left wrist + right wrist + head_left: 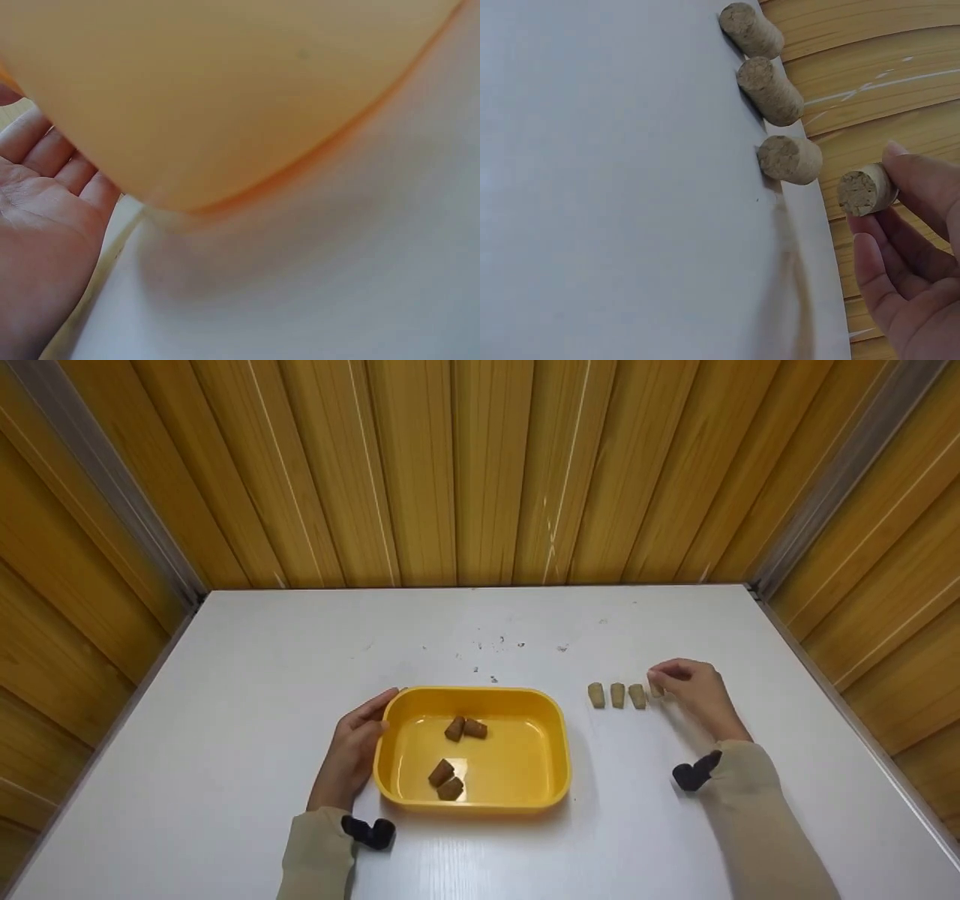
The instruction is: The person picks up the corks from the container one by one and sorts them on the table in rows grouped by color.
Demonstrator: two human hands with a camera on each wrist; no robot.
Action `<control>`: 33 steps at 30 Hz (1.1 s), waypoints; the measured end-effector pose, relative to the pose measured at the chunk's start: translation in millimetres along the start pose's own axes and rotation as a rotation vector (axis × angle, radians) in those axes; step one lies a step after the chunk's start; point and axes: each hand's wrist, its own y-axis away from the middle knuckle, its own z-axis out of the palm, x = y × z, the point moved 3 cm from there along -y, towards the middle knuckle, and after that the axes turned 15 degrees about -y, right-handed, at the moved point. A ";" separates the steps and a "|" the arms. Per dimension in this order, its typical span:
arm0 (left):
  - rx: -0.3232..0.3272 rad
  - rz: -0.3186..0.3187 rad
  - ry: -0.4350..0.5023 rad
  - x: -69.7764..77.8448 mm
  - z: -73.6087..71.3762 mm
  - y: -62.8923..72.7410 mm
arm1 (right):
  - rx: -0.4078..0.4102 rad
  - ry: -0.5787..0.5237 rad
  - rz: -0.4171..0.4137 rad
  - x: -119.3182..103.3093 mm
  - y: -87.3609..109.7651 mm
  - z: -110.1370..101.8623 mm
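Observation:
A yellow plastic tray (472, 804) stands on the white table with several brown corks, such as one cork (475, 728), lying inside. My left hand (355, 746) holds the tray's left side, thumb at the rim and fingers along the outer wall. The left wrist view shows the palm (45, 217) beside that wall. To the right, my right hand (697, 694) pinches a light cork (864, 190) between thumb and fingers. Three more light corks lie in a row to its left: the nearest cork (787, 159), a middle cork (771, 91) and a far cork (751, 30).
The white table (285, 645) carries small dark crumbs (501, 641) behind the tray. Yellow wood-look panels (480, 472) wall in the back and both sides. A black wrist camera (369, 834) sits on the left sleeve, another black camera (696, 771) on the right.

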 end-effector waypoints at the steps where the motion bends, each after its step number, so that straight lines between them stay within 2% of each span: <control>1: -0.001 0.001 0.001 0.0 0.0 0.0 | -0.004 0.006 0.005 1.3 0.0 0.1; 17: -0.026 0.002 -0.003 0.6 0.9 0.6 | -0.031 0.053 0.089 11.1 5.3 4.3; 33: -0.018 0.005 -0.011 1.9 0.2 0.5 | -0.003 0.064 0.068 14.0 3.3 7.3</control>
